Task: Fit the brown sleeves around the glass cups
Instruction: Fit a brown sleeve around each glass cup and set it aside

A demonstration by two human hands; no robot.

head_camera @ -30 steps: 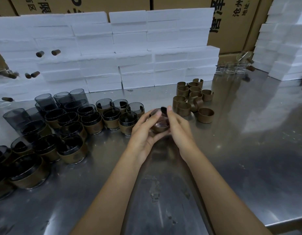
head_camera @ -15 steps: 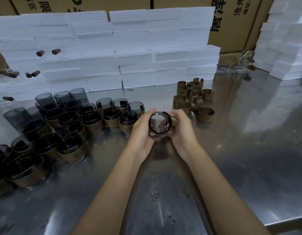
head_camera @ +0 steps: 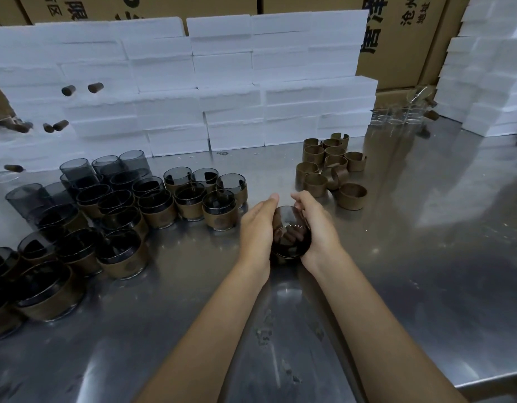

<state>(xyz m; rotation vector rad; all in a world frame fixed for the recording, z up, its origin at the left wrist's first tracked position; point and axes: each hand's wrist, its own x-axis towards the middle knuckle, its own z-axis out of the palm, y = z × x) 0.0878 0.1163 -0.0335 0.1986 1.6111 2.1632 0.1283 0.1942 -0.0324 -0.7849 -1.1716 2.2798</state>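
Note:
A dark smoked glass cup (head_camera: pixel 290 234) sits between my two hands at the middle of the steel table (head_camera: pixel 425 257), its mouth tilted toward me. My left hand (head_camera: pixel 255 228) lies flat along its left side with the fingers straight. My right hand (head_camera: pixel 315 225) curls round its right side, and my fingers show through the glass. Whether a sleeve is on this cup is hidden by my hands. Several loose brown sleeves (head_camera: pixel 328 170) lie in a heap beyond my right hand. Cups with brown sleeves (head_camera: pixel 219 212) stand in rows to the left.
Bare smoked glass cups (head_camera: pixel 77 173) stand at the back left. White foam blocks (head_camera: pixel 222 91) form a wall behind, with another stack (head_camera: pixel 489 68) at the right. Clear glasses (head_camera: pixel 396 114) sit at the back right. Cardboard boxes (head_camera: pixel 396 39) rise behind.
The cup was held up with its mouth facing me; my hands have lowered it toward the table and tipped it, my left hand flattening against its side.

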